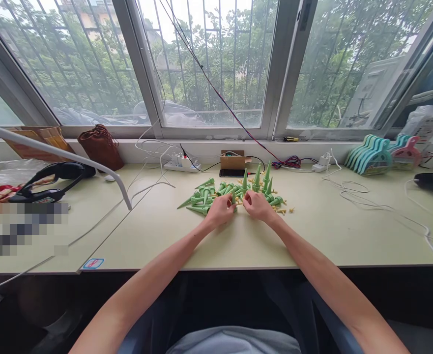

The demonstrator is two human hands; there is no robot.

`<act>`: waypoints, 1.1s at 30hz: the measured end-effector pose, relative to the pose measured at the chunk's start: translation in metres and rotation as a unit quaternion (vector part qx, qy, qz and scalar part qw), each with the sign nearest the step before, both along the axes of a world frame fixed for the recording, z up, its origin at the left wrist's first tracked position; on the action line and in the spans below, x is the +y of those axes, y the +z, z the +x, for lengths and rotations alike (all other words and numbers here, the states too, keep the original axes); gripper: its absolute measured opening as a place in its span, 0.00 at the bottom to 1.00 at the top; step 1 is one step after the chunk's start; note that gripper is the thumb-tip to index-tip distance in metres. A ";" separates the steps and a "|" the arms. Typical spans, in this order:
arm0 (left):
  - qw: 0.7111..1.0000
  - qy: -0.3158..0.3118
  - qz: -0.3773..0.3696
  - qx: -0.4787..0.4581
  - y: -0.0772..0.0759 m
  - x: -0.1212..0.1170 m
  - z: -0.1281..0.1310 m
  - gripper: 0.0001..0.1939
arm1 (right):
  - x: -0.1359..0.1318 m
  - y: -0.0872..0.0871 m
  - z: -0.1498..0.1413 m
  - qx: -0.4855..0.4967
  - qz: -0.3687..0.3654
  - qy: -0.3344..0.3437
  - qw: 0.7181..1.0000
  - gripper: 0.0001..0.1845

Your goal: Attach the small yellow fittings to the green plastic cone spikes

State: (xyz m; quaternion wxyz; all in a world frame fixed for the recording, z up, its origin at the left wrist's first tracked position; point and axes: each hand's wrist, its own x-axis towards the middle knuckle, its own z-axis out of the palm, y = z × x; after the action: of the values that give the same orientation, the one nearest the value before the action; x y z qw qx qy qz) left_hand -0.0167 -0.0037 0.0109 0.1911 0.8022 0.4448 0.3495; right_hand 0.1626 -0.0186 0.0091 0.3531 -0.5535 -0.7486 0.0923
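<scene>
My left hand (219,212) is closed around a green plastic watering spike (233,197), which points upward at the front of a pile. Close to its right, my right hand (259,205) is pinched near a small yellow valve piece (239,202) at the spike's side; its fingertips are partly hidden. More green spikes (195,200) lie loosely to the left and behind my hands. Several others, such as a tall spike (256,178), stand tip-up behind my right hand. Small yellow valve pieces (280,211) are scattered to the right of that hand.
Behind the pile are a phone (233,173) and a small cardboard box (233,160). A white power strip (182,164) and cables lie along the window side. Headphones (54,182) rest at left, turquoise hangers (369,155) at right. A white curved arm (91,160) crosses the left side.
</scene>
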 end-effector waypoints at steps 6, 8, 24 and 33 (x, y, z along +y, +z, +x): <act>1.000 -0.003 -0.018 0.011 0.005 -0.004 0.001 0.06 | -0.006 0.009 -0.004 0.110 0.047 0.011 0.993 0.06; 1.000 0.004 -0.023 0.005 0.007 -0.005 0.001 0.07 | -0.009 0.013 -0.006 0.143 0.053 0.018 0.988 0.06; 0.988 -0.042 0.019 -0.146 0.013 -0.009 0.008 0.20 | -0.014 0.016 -0.009 0.209 0.030 0.098 0.973 0.15; 0.983 -0.055 -0.035 -0.174 0.015 -0.012 0.009 0.20 | -0.014 0.016 -0.010 0.233 0.027 0.124 0.964 0.14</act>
State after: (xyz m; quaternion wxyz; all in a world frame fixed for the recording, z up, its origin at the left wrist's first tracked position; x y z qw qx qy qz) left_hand -0.0076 -0.0152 0.0257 0.3121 0.7453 0.3715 0.4572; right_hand 0.1522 -0.0325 0.0252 0.5187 -0.4098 -0.7104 0.2416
